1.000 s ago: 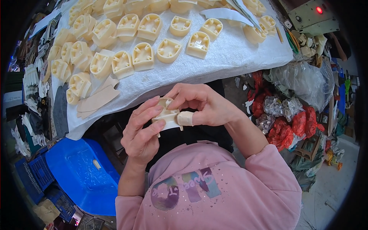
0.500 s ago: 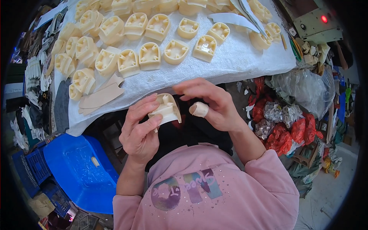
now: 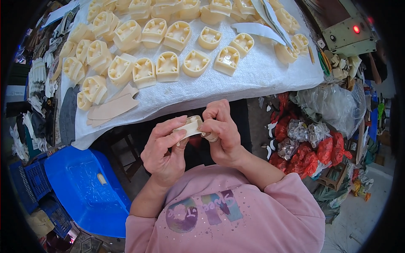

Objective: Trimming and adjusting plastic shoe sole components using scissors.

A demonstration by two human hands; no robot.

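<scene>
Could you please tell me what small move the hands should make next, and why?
Perhaps the right hand should press gently on the cream piece at its right end: that hand is there, while the left hand holds the piece's left side.

Half a second ago I saw the bare right hand point(image 3: 223, 135) spread and apart from the hollow, cream-coloured, plastic-looking piece point(image 3: 192, 125); now its fingers are curled in and pinch the piece's right end. The piece has tipped, showing me less of its inside, and the bare left hand point(image 3: 162, 156) has shifted slightly rightward.
</scene>
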